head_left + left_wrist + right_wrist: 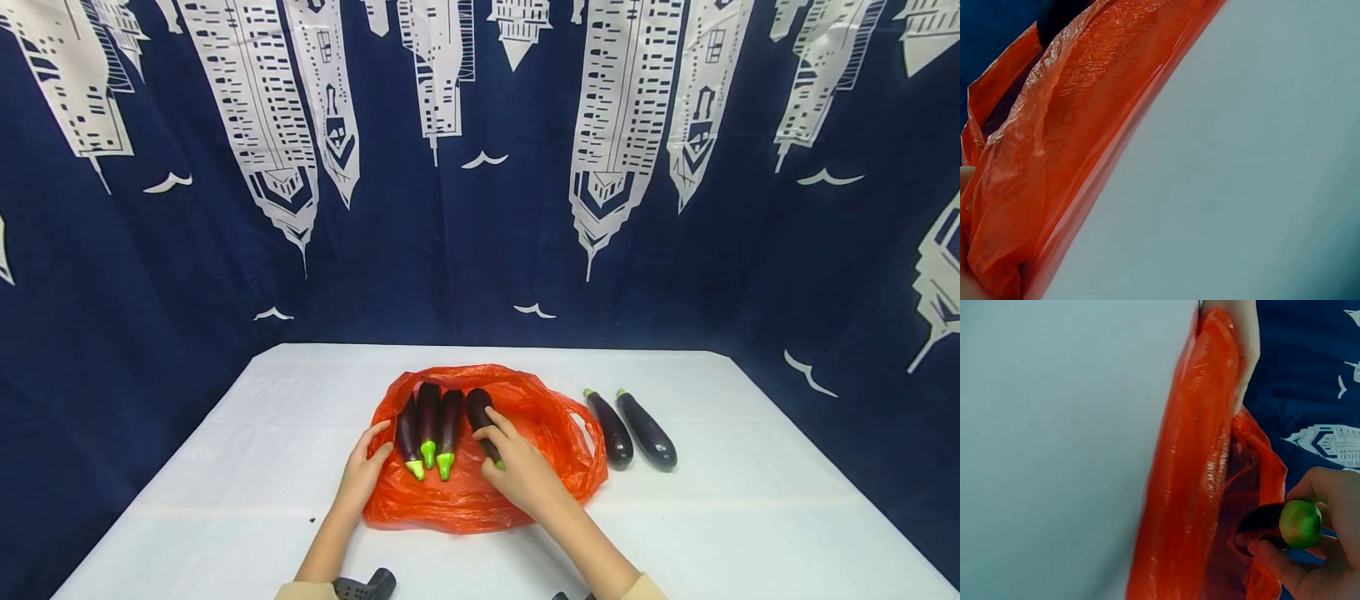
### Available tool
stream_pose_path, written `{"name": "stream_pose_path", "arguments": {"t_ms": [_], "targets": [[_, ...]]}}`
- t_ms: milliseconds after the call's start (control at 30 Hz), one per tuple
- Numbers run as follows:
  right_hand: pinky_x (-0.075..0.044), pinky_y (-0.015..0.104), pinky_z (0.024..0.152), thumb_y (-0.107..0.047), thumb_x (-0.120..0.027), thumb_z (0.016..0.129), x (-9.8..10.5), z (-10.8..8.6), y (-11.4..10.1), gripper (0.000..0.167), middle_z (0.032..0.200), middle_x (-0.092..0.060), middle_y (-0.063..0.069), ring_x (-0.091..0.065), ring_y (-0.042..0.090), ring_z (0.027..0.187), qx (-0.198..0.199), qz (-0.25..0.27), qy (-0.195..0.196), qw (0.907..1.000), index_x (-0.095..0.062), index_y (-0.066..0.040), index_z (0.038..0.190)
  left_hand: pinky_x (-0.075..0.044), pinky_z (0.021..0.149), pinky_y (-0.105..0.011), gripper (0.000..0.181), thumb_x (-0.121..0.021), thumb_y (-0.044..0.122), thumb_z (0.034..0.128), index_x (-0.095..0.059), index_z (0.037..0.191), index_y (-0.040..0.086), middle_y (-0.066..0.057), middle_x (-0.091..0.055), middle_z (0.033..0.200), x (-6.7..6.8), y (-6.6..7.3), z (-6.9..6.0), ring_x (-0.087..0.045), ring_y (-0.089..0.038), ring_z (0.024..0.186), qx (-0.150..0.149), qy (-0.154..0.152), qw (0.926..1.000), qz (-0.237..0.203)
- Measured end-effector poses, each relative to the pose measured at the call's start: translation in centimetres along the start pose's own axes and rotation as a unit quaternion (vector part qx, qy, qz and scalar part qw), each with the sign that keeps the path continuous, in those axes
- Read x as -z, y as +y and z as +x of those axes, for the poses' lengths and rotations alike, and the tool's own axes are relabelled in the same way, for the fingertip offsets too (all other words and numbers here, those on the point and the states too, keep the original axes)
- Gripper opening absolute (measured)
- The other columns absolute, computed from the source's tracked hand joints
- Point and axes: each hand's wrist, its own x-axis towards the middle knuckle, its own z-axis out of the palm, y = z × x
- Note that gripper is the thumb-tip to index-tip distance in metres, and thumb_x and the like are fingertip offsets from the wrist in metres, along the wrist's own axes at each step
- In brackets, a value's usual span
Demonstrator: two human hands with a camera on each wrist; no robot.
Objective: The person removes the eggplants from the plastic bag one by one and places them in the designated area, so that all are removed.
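Observation:
An open red plastic bag [450,512] lies spread on the white table, its mouth facing up. Inside, three dark purple eggplants [450,421] with green stem ends lie side by side at the left. My right hand [519,468] grips another eggplant [478,407] over the bag's middle, thumb and fingers on its sides. In the right wrist view this eggplant's green cap [1301,524] points toward the camera. At the bag's left rim, my left hand [362,473] holds the plastic between thumb and fingers; the left wrist view shows only a sliver of that hand.
Two more eggplants [648,433] lie on the table [750,517] just right of the bag. A handle loop [588,429] of the bag reaches toward them. Behind the table hangs a dark blue curtain [450,275] with white building prints.

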Motion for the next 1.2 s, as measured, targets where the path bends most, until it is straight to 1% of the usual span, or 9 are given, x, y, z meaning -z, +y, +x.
{"name": "stream_pose_path", "arguments": {"t_ms": [167,333,567,667,733,833,967,1100,1200], "targets": [[-0.050,0.043,0.086,-0.014,-0.057,0.081,0.9,-0.5,0.1,0.029,0.143,-0.038,0.001,-0.055,0.028,0.111,-0.008,-0.005,0.016,0.9998,-0.059,-0.021,0.109,-0.019,0.108,-0.057,0.041,-0.047,0.013,0.0923,-0.041,0.133,0.006,-0.021,-0.034,0.142,0.1,0.0,-0.1,-0.029,-0.037,0.131,0.000,0.001,1.0000,0.003],[-0.051,0.040,0.085,-0.013,-0.057,0.081,1.9,-0.7,0.4,0.029,0.143,-0.038,-0.002,-0.054,0.025,0.111,-0.024,0.009,0.023,0.9994,-0.059,-0.023,0.108,-0.019,0.109,-0.056,0.041,-0.047,0.013,0.0917,-0.042,0.132,0.006,-0.021,-0.035,0.141,0.1,0.0,0.0,-0.029,-0.037,0.131,0.000,0.002,1.0000,0.002],[-0.051,0.037,0.079,-0.014,-0.057,0.080,3.6,-0.6,0.9,0.030,0.144,-0.037,-0.006,-0.055,0.023,0.109,-0.040,0.005,0.028,0.9988,-0.059,-0.026,0.108,-0.019,0.108,-0.057,0.041,-0.047,0.013,0.0916,-0.042,0.132,0.007,-0.020,-0.035,0.141,0.1,0.0,0.1,-0.029,-0.037,0.131,0.001,0.004,1.0000,0.004],[-0.049,0.036,0.078,-0.013,-0.057,0.080,4.3,-0.5,1.4,0.031,0.144,-0.037,-0.006,-0.053,0.023,0.111,-0.037,0.007,0.031,0.9988,-0.059,-0.027,0.107,-0.019,0.108,-0.057,0.041,-0.047,0.013,0.0916,-0.042,0.132,0.007,-0.021,-0.035,0.142,0.1,0.0,0.1,-0.029,-0.037,0.131,0.003,0.004,1.0000,0.004],[-0.048,0.037,0.079,-0.012,-0.056,0.080,4.7,-0.5,1.8,0.032,0.145,-0.036,-0.006,-0.052,0.025,0.116,-0.029,0.013,0.033,0.9989,-0.059,-0.026,0.108,-0.019,0.108,-0.057,0.041,-0.047,0.013,0.0917,-0.042,0.132,0.006,-0.021,-0.034,0.141,0.1,0.0,0.0,-0.029,-0.037,0.131,0.001,0.004,1.0000,0.004],[-0.047,0.043,0.088,-0.010,-0.054,0.080,5.6,-0.5,2.4,0.033,0.146,-0.034,-0.006,-0.043,0.026,0.126,-0.021,0.028,0.033,0.9988,-0.058,-0.026,0.109,-0.018,0.109,-0.057,0.041,-0.047,0.013,0.0919,-0.042,0.132,0.006,-0.022,-0.034,0.141,0.1,0.0,0.0,-0.028,-0.038,0.131,-0.003,0.001,1.0000,0.003],[-0.045,0.047,0.094,-0.008,-0.053,0.080,6.8,-0.5,3.0,0.036,0.146,-0.034,-0.005,-0.038,0.028,0.130,-0.013,0.040,0.032,0.9986,-0.058,-0.025,0.111,-0.019,0.109,-0.057,0.041,-0.047,0.013,0.0918,-0.042,0.132,0.006,-0.022,-0.034,0.141,0.2,0.0,-0.1,-0.028,-0.038,0.131,-0.003,0.002,1.0000,0.005],[-0.044,0.049,0.094,-0.007,-0.051,0.081,8.1,-0.6,4.0,0.037,0.147,-0.032,-0.002,-0.037,0.032,0.131,-0.012,0.051,0.037,0.9980,-0.057,-0.023,0.114,-0.018,0.108,-0.057,0.041,-0.047,0.012,0.0918,-0.042,0.132,0.005,-0.022,-0.034,0.141,0.3,0.1,-0.3,-0.028,-0.038,0.131,-0.004,0.002,1.0000,0.008],[-0.045,0.049,0.093,-0.005,-0.049,0.083,9.0,-0.6,5.2,0.038,0.148,-0.030,0.002,-0.038,0.035,0.129,-0.014,0.059,0.051,0.9968,-0.055,-0.020,0.117,-0.019,0.109,-0.057,0.041,-0.047,0.012,0.0915,-0.042,0.132,0.006,-0.021,-0.035,0.141,0.2,0.0,-0.1,-0.029,-0.037,0.131,-0.002,0.001,1.0000,0.005]]}}
